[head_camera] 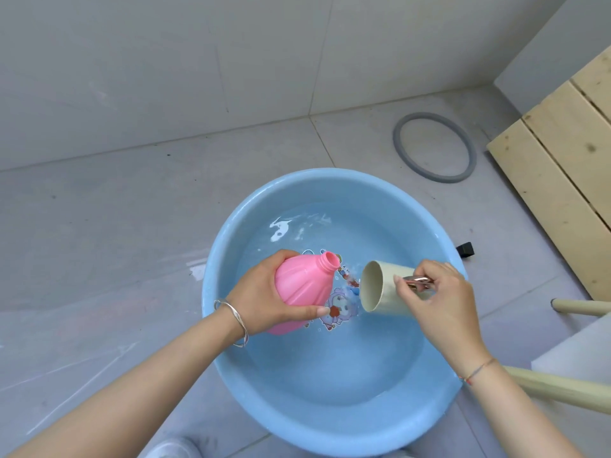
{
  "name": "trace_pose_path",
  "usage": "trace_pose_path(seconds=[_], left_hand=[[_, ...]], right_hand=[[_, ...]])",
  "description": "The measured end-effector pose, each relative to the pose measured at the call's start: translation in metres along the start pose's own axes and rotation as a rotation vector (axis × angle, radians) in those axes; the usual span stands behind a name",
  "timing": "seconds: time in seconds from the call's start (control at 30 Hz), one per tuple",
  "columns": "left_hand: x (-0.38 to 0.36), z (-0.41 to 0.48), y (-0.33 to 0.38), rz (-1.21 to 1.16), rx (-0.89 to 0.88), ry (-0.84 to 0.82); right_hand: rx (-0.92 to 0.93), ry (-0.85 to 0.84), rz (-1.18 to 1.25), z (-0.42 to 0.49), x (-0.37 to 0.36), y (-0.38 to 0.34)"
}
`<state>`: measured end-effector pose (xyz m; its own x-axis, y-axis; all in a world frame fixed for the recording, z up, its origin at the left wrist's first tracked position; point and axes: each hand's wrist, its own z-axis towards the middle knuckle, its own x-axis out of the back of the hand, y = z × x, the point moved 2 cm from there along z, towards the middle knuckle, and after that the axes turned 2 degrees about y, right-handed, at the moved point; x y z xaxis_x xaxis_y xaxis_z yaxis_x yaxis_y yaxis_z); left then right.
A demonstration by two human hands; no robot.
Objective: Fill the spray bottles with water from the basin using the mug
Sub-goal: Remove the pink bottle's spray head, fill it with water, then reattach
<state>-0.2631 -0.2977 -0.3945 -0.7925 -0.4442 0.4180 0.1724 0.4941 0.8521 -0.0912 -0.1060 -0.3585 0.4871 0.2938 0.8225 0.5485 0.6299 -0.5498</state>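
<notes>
over the middle of the blue basin [231, 375] of water, our left hand [261, 292] grips the uncapped pink spray bottle [302, 285], tilted, while our right hand [439, 302] pinches the handle of the cream mug [386, 289], tipped mouth-first toward the bottle's neck.

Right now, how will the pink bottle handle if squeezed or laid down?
Probably light and squashy: the pink bottle looks like thin ribbed plastic, held tilted by the left hand alone. Possibly slippery if wet over the basin. Laid down, its round body would likely roll.
</notes>
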Motion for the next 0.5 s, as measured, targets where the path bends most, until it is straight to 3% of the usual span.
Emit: trace_pose_path(seconds=[0.27,0.5], left_hand=[[-0.003,0.001,0.001,-0.009,-0.008,0.009],[-0.003,0.001,0.003,-0.007,-0.006,0.006]], right_hand=[[0.033,-0.035,-0.080,0.002,-0.012,0.005],[-0.025,-0.056,-0.010,0.000,-0.018,0.010]])
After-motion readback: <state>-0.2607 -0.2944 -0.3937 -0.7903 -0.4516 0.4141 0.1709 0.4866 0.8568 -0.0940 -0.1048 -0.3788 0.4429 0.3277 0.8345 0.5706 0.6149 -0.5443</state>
